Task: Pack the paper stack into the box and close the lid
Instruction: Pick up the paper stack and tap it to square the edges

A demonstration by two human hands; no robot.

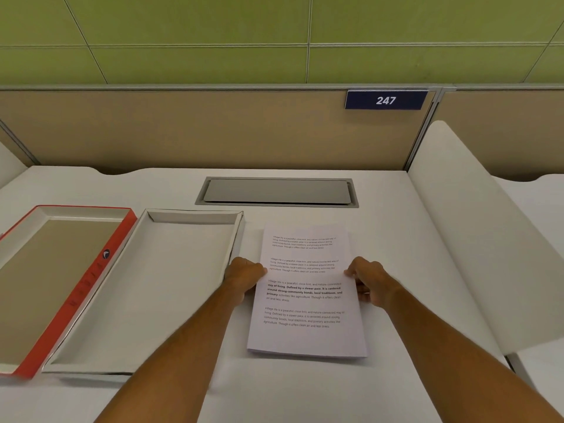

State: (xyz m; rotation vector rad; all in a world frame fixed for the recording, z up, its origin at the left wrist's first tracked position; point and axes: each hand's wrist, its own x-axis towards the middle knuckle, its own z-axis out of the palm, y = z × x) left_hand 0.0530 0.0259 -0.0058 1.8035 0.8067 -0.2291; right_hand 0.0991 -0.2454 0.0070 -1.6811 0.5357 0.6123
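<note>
A stack of white printed paper [305, 300] lies on the white desk, right of centre. My left hand [244, 274] grips its left edge and my right hand [367, 280] grips its right edge, thumbs on top, fingers curled under. Left of the stack sits the shallow white box [171, 288], open and empty. Its lid [88, 282], with a red rim, lies upside down at the far left, touching the box's left side.
A grey cable hatch [276, 192] is set into the desk behind the paper. A beige partition with a blue sign reading 247 [386, 100] closes the back. A white divider panel [476, 227] rises along the right side.
</note>
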